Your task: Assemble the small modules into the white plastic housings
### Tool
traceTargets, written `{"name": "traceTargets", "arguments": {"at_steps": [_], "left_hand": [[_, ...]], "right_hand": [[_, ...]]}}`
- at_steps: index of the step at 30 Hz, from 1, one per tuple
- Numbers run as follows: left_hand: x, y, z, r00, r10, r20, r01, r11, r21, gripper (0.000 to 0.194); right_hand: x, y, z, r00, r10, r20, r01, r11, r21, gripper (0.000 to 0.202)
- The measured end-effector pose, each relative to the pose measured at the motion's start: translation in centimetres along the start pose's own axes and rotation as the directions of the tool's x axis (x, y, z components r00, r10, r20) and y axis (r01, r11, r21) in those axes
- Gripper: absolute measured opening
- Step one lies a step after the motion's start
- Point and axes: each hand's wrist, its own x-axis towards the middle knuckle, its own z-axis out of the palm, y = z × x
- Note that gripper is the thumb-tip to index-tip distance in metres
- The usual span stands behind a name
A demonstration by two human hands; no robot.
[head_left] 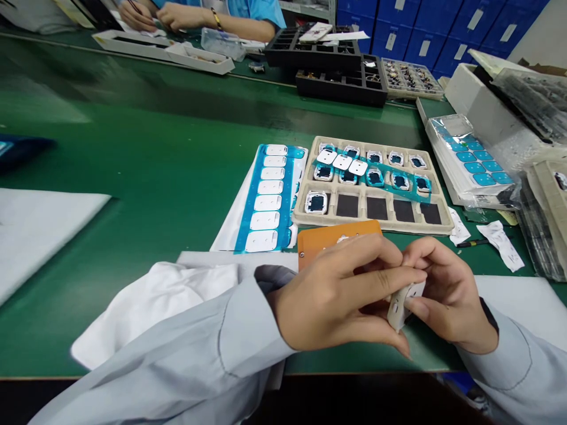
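Both hands hold a small white part with rounded edges (402, 308), located above the near edge of the green work surface (155, 177). The left hand (330, 295) grips it between fingers and thumb. The right hand (452, 295) pinches it narrowly, thumb against its face. A crumpled white cloth (159, 307) lies beside the left sleeve. Directly beyond the left hand is a flat orange block (310, 242), partly covered. Behind it, a blue film strip (283, 203) carries a column of white rounded labels (267, 203); their small dark marks are too small to read. To its right, a beige moulded tray (398, 226) contains dark-centred frames, with blue film across them. Farther back stand compartmented black trays (341, 85) and, across the table, a blue-sleeved co-worker (261, 15). Blue storage bins (407, 29) line the rear, bearing white label cards (390, 41), illegible here.
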Motion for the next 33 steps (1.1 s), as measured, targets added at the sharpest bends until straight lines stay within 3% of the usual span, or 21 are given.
{"name": "traceTargets", "arguments": {"at_steps": [9,33], "left_hand": [[0.0,-0.03,0.09,1.0,0.017,-0.001,-0.017,1.0,0.006,0.049],[0.03,-0.09,-0.04,1.0,0.019,0.018,-0.019,1.0,-0.021,0.051]], "right_hand": [[0.05,-0.11,0.0,1.0,-0.005,-0.008,0.004,0.998,-0.056,0.021],[-0.12,0.1,-0.12,1.0,0.014,0.004,-0.014,1.0,-0.015,0.018]]}}
